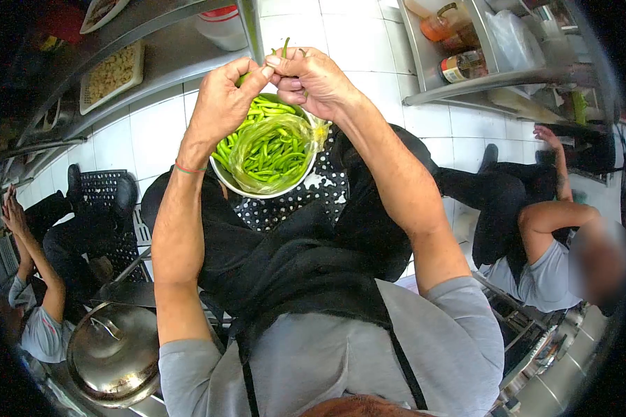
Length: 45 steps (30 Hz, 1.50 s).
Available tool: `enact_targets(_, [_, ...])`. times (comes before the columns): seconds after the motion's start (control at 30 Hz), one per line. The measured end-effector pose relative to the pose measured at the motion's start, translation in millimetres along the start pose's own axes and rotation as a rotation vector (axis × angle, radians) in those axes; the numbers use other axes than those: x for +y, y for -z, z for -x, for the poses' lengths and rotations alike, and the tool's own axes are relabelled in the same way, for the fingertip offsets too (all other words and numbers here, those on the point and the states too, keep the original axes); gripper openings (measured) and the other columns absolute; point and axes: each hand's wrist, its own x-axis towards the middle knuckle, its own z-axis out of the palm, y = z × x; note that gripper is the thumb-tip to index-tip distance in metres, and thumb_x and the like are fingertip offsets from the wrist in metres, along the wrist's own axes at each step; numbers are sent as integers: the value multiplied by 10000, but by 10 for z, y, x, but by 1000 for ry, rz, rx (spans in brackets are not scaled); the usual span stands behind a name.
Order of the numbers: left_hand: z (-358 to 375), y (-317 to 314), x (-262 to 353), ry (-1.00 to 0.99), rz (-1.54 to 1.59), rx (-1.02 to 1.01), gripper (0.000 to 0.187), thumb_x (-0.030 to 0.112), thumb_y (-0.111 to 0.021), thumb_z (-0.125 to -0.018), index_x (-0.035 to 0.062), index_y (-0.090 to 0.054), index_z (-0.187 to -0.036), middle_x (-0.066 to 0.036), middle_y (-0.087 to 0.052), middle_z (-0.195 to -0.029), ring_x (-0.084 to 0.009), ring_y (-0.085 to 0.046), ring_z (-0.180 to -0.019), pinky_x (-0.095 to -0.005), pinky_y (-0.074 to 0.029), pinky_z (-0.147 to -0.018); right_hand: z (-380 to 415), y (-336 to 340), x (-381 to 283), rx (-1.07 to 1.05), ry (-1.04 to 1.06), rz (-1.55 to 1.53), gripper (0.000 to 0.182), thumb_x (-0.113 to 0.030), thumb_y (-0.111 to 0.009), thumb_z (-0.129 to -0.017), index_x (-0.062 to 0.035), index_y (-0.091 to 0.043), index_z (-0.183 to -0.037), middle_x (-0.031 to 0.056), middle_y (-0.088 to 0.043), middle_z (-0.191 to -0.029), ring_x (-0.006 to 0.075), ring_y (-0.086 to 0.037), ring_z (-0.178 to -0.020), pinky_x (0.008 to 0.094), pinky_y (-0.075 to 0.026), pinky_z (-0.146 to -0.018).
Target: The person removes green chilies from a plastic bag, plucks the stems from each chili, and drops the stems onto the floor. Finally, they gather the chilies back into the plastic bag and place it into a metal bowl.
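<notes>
Both my hands meet above a white bowl (263, 195) of green chili peppers (277, 154), with fingertips touching. My left hand (224, 101) is closed in a pinch on a green chili pepper (243, 80), mostly hidden by the fingers. Thumb and fingers of my right hand (313, 83) are pinched together, and a thin green stem (285, 47) sticks up from them. What lies inside that grip is largely covered. A clear plastic bag (316, 132) lies open in the bowl, with peppers inside it and more loose peppers beside it.
Under the bowl is a black perforated crate (257, 214). A steel shelf at left holds a white tray (129, 78) of pale pieces. Jars (462, 67) stand on the right shelf. People sit on both sides; a lidded metal pot (115, 354) is at lower left.
</notes>
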Motion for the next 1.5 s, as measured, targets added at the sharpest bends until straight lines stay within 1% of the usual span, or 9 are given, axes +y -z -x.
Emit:
enact_targets(0.27, [-182, 51, -122, 28, -42, -38, 408, 366, -546, -983, -8, -648, -858, 2, -551, -715, -92, -469, -684, -255, -386, -619, 9, 42, -110, -8, 5, -296, 145, -145, -537, -885, -4, -552, -852, 75, -548, -743, 91, -391, -507, 236, -318, -422])
enact_targets(0.3, [-246, 62, -263, 78, -273, -38, 372, 308, -532, -981, -36, -672, -998, -124, -673, -835, -217, -615, -783, -342, -475, -723, -6, 107, -131, -27, 18, -347, 167, -171, -525, -874, -8, -554, -847, 81, -553, -745, 104, -397, -508, 251, -331, -431])
enact_targets(0.47, [-482, -252, -1730, 8, -756, -158, 279, 48, -539, -843, 58, -699, -1071, -236, -643, -1054, -401, -608, -1007, -479, -479, -880, 92, 64, -292, 106, 106, -292, 204, -239, -517, -844, -42, -566, -835, 80, -569, -740, 139, -466, -558, 314, -392, -488])
enact_targets(0.6, [-292, -750, -1984, 146, -857, -275, 417, -7, -542, -784, 147, -702, -1137, -180, -640, -1070, -361, -598, -1055, -508, -426, -964, 108, 142, -350, 84, 136, -301, 180, -231, -586, -837, -53, -568, -817, 66, -561, -735, 128, -473, -567, 317, -396, -491])
enact_targets(0.8, [-453, -1406, -2577, 64, -651, -321, 423, -39, -512, -787, 116, -693, -1135, -210, -633, -1155, -364, -591, -1107, -514, -416, -979, 111, 241, -388, 47, 189, -343, 188, -228, -595, -858, -57, -564, -787, 72, -552, -725, 124, -457, -553, 307, -361, -464])
enact_targets(1.0, [-190, -1538, -2094, -32, -603, -123, 197, 2, -526, -771, 27, -684, -886, -214, -659, -921, -396, -628, -887, -479, -489, -824, 171, 123, -471, 177, 114, -437, 258, -304, -568, -949, -121, -559, -768, 18, -529, -639, 96, -364, -457, 240, -255, -407])
enact_targets(1.1, [136, -1579, -1893, 57, -634, -165, 110, 8, -534, -774, 28, -640, -798, -189, -646, -866, -384, -617, -869, -481, -484, -812, 91, 254, -382, 30, 205, -332, 203, -217, -606, -862, -66, -546, -740, 73, -549, -709, 121, -451, -539, 303, -350, -458])
enact_targets(1.2, [440, -1607, -2280, -99, -658, -86, 164, 5, -547, -774, 57, -660, -881, -169, -639, -923, -369, -602, -929, -460, -483, -836, 91, 195, -353, 45, 181, -326, 209, -209, -610, -864, -66, -537, -731, 74, -550, -709, 120, -448, -531, 300, -347, -454])
enact_targets(1.5, [516, -1656, -2297, 18, -766, -143, 209, 59, -622, -773, 90, -649, -978, -131, -600, -1058, -334, -561, -996, -449, -459, -880, -14, 207, -304, 26, 152, -305, 210, -214, -618, -869, -69, -538, -740, 58, -555, -706, 114, -447, -524, 299, -346, -455])
